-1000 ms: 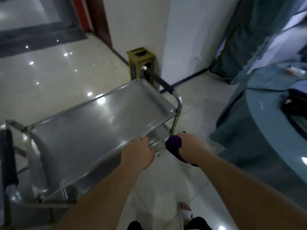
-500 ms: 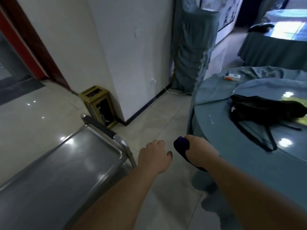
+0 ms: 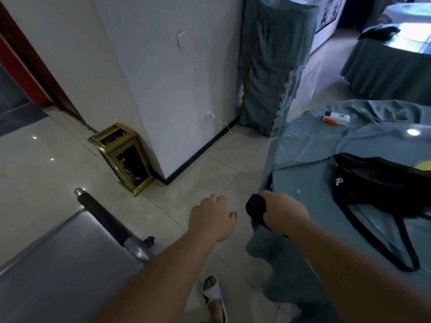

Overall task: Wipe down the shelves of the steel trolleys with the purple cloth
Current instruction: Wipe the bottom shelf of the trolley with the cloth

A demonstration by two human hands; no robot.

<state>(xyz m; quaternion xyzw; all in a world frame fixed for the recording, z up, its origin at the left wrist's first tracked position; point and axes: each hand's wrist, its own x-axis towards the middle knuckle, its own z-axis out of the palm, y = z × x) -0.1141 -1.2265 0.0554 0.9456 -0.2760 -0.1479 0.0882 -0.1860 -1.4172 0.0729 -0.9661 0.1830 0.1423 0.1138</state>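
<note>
The steel trolley [image 3: 58, 264] fills the lower left, its top shelf bare and its black-sleeved handle [image 3: 102, 217] at the right end. My left hand [image 3: 212, 217] hovers over the floor to the right of the handle, fingers loosely curled, holding nothing. My right hand [image 3: 282, 213] grips the bunched purple cloth [image 3: 256, 206] at the edge of a round table. Neither hand touches the trolley.
A round table with a teal cloth [image 3: 326, 206] stands at the right, bearing a black bag [image 3: 377, 180] and a white and orange device [image 3: 335, 118]. A gold bin [image 3: 123, 157] stands by the white wall corner. My sandalled foot [image 3: 213, 297] is on the tile floor.
My left hand has let go of the trolley's edge. My view has swung right, from the trolley toward the round table, and both hands now hang over the floor.
</note>
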